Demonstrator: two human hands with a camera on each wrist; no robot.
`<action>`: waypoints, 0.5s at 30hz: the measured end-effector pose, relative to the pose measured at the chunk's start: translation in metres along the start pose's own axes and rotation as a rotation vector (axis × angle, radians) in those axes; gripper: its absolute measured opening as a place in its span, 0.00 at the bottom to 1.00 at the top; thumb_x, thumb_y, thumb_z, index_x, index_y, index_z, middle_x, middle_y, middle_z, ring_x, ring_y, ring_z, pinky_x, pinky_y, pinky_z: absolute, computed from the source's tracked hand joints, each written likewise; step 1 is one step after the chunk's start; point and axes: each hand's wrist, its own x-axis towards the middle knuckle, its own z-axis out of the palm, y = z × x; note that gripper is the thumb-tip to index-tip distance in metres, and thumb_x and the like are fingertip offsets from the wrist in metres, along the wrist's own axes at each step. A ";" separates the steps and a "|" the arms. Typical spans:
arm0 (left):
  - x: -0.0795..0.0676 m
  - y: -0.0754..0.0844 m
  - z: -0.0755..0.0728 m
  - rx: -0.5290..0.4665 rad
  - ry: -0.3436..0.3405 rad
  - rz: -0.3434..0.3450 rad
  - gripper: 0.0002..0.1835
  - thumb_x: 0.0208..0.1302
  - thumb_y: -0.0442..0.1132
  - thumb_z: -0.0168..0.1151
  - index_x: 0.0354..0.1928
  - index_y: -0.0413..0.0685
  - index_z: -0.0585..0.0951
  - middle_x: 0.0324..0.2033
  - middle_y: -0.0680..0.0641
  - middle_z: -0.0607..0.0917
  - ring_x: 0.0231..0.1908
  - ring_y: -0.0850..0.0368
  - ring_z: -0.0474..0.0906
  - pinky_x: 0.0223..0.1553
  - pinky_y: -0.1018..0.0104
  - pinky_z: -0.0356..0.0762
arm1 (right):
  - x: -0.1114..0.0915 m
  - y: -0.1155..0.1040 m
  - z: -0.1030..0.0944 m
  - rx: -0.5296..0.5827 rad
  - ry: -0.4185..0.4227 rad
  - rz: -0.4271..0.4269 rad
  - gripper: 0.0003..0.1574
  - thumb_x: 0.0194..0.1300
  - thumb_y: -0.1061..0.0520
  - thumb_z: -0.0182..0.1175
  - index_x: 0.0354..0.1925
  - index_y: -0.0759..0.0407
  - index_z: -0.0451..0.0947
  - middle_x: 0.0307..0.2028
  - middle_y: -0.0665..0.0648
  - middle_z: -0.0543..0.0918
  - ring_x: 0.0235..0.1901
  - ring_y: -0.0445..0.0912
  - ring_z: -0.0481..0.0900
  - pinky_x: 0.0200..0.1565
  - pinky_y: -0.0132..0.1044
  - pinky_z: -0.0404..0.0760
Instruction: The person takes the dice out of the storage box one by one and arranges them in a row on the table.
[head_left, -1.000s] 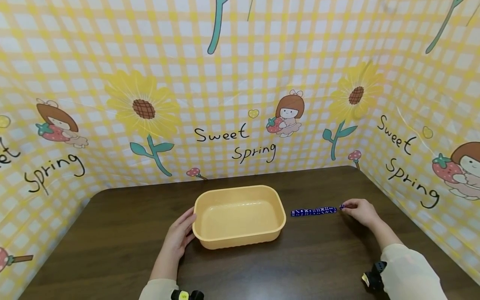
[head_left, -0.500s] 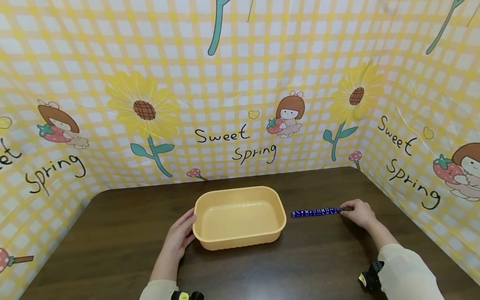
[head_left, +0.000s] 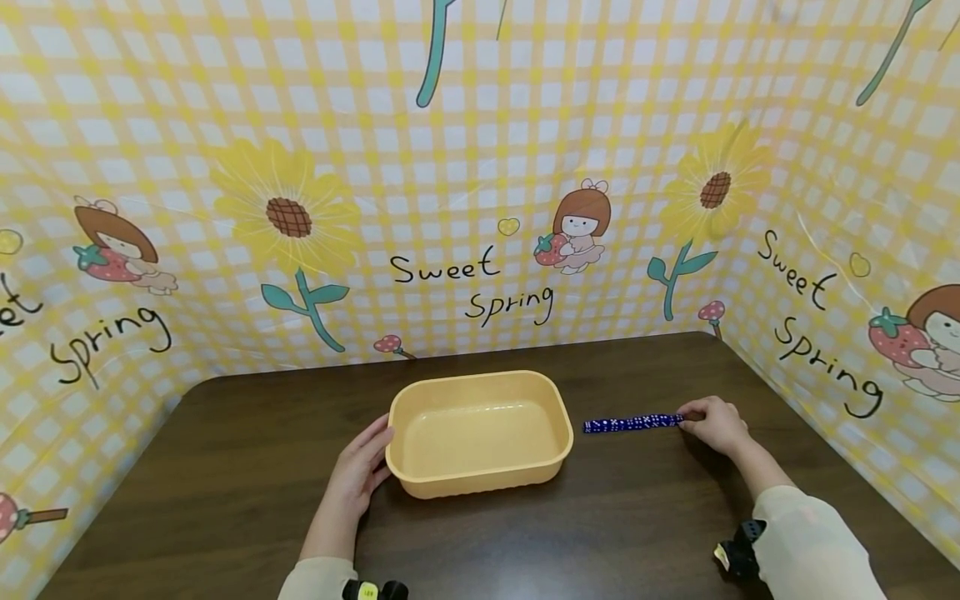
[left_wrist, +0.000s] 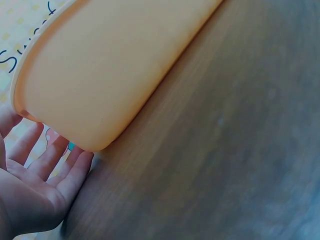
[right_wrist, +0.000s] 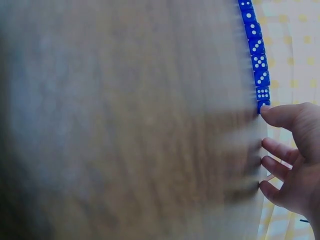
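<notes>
A row of blue dice with white pips (head_left: 628,423) lies on the table to the right of a yellow plastic basin (head_left: 483,485). My right hand (head_left: 718,425) pinches the die (right_wrist: 263,106) at the row's right end, which touches its neighbour. The thumb covers part of that die in the right wrist view, and the index finger is hidden behind it. At the basin's left end, my left hand (head_left: 357,468) rests its extended fingers (left_wrist: 49,157) against the outer wall near the rim. Nothing lies inside the basin.
All of this stands on a dark brown wooden table (head_left: 247,475). Behind it and on both sides hangs a yellow checked cloth (head_left: 450,167) with printed flowers and figures. A black camera is strapped to each wrist.
My right hand has moved slightly left, bringing its die from a small gap away up against the end of the row. The left hand and the basin have stayed in place.
</notes>
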 end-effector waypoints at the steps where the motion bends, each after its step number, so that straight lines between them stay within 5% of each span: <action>1: 0.000 0.000 0.000 -0.001 -0.001 0.001 0.30 0.54 0.41 0.59 0.60 0.44 0.64 0.46 0.52 0.77 0.45 0.59 0.73 0.40 0.60 0.69 | 0.000 0.000 0.000 -0.001 -0.001 -0.002 0.11 0.51 0.56 0.60 0.35 0.59 0.80 0.41 0.69 0.72 0.43 0.68 0.64 0.32 0.61 0.61; 15: -0.001 0.002 0.001 0.000 -0.002 -0.002 0.28 0.55 0.41 0.58 0.59 0.45 0.65 0.46 0.51 0.77 0.44 0.58 0.73 0.40 0.60 0.69 | 0.000 0.001 0.002 0.014 0.017 0.003 0.11 0.49 0.56 0.60 0.34 0.58 0.80 0.42 0.68 0.73 0.43 0.68 0.64 0.33 0.61 0.61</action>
